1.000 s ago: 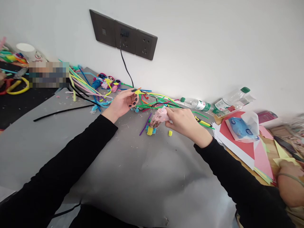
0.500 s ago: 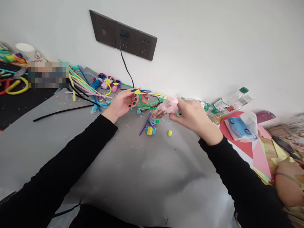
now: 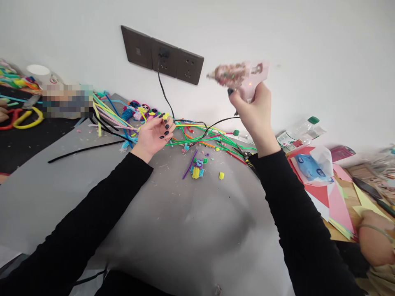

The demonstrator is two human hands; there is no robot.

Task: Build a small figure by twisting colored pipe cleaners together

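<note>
My left hand (image 3: 154, 135) is closed, pinching a small yellow fuzzy piece (image 3: 166, 116) between thumb and fingertip. Raised in front of the wall, my right hand (image 3: 255, 113) grips a pink hot glue gun (image 3: 247, 76). Its nozzle points left and a small light glows on its body. On the grey sheet (image 3: 185, 218) below lies a little pipe-cleaner figure (image 3: 197, 167) in blue, purple, green and yellow. Beside it are a purple pipe cleaner (image 3: 189, 164) and a separate yellow fuzzy piece (image 3: 221, 175).
Loose pipe cleaners (image 3: 197, 142) and black-yellow pliers (image 3: 248, 158) lie along the wall. Scissors (image 3: 29, 117) are at left. At right are plastic bottles (image 3: 296, 135), a tissue pack (image 3: 313, 166), coloured paper (image 3: 339, 201) and another person's arm (image 3: 375, 238). A black cord hangs from the socket panel (image 3: 163, 53).
My right hand has lifted the glue gun up from above the table, bringing its nozzle level. My left hand has shifted slightly left with the yellow piece.
</note>
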